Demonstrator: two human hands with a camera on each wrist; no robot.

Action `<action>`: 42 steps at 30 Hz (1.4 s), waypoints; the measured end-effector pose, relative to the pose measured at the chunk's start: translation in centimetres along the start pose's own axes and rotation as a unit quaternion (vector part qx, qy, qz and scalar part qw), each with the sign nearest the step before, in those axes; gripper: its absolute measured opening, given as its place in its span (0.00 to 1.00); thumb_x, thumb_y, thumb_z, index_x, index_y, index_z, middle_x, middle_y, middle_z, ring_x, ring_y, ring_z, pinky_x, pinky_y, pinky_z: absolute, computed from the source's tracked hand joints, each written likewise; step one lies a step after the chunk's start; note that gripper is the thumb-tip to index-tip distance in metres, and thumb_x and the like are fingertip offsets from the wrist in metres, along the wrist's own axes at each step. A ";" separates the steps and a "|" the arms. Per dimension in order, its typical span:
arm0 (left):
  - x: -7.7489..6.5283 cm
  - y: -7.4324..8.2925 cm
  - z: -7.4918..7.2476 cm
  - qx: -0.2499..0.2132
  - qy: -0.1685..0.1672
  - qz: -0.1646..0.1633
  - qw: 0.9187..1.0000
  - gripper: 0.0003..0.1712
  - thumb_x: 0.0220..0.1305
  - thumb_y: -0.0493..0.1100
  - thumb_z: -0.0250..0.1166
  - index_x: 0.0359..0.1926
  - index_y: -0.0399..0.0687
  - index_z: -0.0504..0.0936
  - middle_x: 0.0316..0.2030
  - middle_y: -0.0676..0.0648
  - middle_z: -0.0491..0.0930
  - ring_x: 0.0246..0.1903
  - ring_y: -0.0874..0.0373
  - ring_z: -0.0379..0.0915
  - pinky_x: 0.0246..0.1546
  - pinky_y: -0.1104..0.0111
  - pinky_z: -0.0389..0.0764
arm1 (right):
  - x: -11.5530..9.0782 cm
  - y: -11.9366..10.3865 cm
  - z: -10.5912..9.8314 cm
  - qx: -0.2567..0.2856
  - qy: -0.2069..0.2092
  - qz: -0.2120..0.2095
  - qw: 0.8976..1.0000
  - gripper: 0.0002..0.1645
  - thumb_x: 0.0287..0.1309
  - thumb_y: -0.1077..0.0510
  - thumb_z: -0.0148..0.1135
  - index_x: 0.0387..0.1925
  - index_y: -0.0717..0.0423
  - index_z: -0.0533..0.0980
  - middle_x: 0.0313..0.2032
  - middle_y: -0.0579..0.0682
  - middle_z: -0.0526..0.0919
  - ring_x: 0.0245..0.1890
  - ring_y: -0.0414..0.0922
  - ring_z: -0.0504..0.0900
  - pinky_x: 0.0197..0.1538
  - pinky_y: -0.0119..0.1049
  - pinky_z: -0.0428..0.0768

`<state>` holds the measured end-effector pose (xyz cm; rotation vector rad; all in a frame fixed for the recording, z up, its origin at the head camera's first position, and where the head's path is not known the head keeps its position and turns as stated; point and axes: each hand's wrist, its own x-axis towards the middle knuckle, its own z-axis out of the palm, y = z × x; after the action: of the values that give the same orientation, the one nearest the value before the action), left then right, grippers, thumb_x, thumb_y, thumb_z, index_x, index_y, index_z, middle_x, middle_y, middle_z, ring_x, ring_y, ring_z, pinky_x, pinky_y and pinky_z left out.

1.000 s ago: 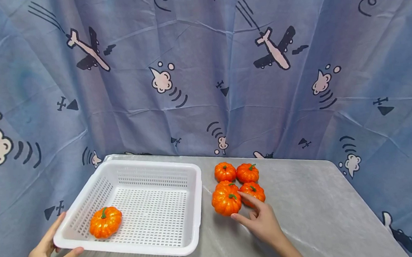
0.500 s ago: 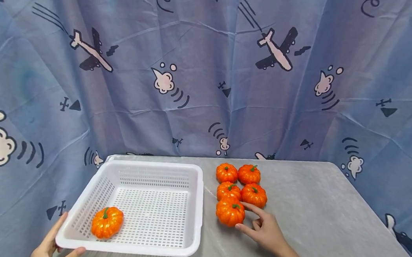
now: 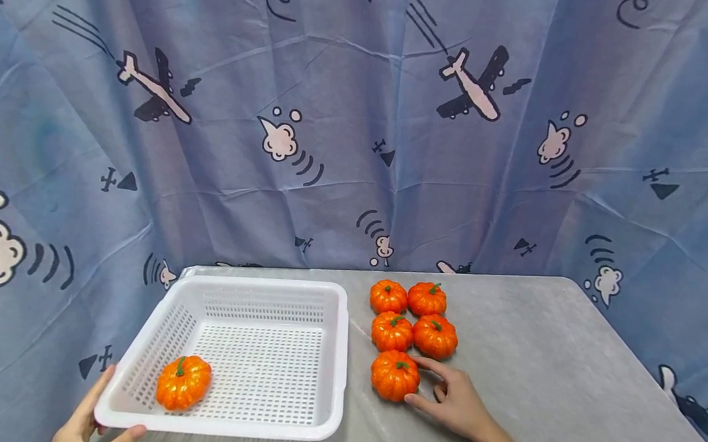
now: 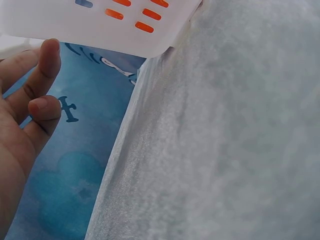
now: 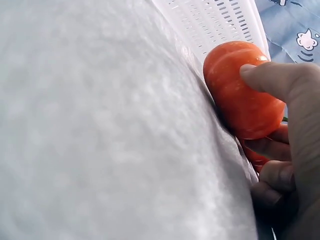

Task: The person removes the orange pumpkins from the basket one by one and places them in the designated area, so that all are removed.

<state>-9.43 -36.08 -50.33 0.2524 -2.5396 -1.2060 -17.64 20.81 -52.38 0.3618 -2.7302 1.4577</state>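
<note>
My right hand [image 3: 453,401] pinches a small orange pumpkin [image 3: 394,377] between thumb and fingers, low at the table. The right wrist view shows the thumb [image 5: 265,75] lying on the shiny pumpkin [image 5: 240,95], with fingers on its other side. At the left, my left hand [image 3: 81,434] grips the near left corner of a white plastic basket [image 3: 220,428], thumb at the front and fingers along the side. One orange pumpkin [image 3: 183,383] with a green stem sits inside, near the left wall. Curled fingers [image 4: 47,65] show at the basket's wall [image 4: 100,35] in the left wrist view.
Beyond the held pumpkin stand several more: a near left one [image 3: 391,331], a near right one [image 3: 435,336], a far left one [image 3: 388,296] and a far right one [image 3: 427,299]. The grey-covered table [image 3: 539,358] ends at a blue patterned curtain [image 3: 353,201].
My right hand has moved the pumpkin toward me, away from the others, and it now sits lower in the view. The left hand and basket have stayed put.
</note>
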 end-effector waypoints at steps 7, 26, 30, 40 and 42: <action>0.1 -0.1 -0.1 0.004 -0.007 -0.009 1.000 0.62 0.60 0.44 0.82 0.86 0.51 0.52 0.49 0.85 0.58 0.37 0.73 0.65 0.32 0.75 0.64 | 0.0 0.0 -0.4 -0.010 -0.025 -0.013 1.000 0.37 0.55 0.46 0.82 0.65 0.52 0.81 0.27 0.44 0.77 0.10 0.29 0.57 0.19 0.26 0.62; 0.1 -0.2 0.0 0.002 -0.002 0.001 1.000 0.63 0.58 0.43 0.83 0.85 0.50 0.53 0.49 0.87 0.58 0.37 0.73 0.66 0.32 0.75 0.64 | 0.0 0.1 -0.4 0.017 -0.028 -0.015 0.999 0.39 0.55 0.49 0.83 0.67 0.54 0.79 0.41 0.54 0.86 0.10 0.28 0.57 0.17 0.27 0.62; 0.0 -0.2 0.1 0.002 0.000 0.004 1.000 0.63 0.57 0.43 0.83 0.85 0.49 0.54 0.48 0.87 0.59 0.37 0.73 0.66 0.31 0.75 0.64 | 0.0 -0.1 -0.4 0.025 -0.007 -0.011 1.000 0.39 0.53 0.51 0.84 0.66 0.54 0.80 0.57 0.56 0.86 0.10 0.29 0.58 0.16 0.27 0.63; 0.1 -0.3 0.0 0.005 -0.003 0.007 1.000 0.64 0.57 0.43 0.83 0.86 0.50 0.53 0.50 0.82 0.62 0.37 0.72 0.65 0.31 0.74 0.64 | 1.0 -1.2 -0.8 0.022 0.042 -0.059 0.997 0.37 0.51 0.58 0.85 0.64 0.55 0.81 0.56 0.55 0.87 0.11 0.28 0.57 0.15 0.28 0.63; 0.1 -0.3 0.0 0.008 -0.004 0.004 1.000 0.64 0.58 0.44 0.83 0.86 0.50 0.52 0.51 0.79 0.63 0.37 0.72 0.65 0.30 0.74 0.64 | 1.3 -1.6 -0.8 0.016 0.050 -0.083 0.995 0.36 0.52 0.57 0.85 0.63 0.55 0.81 0.55 0.55 0.88 0.11 0.27 0.56 0.15 0.28 0.63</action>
<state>-9.48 -36.27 -50.54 0.2410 -2.5550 -1.1866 -18.63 20.41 -50.43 0.4897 -2.5341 1.4383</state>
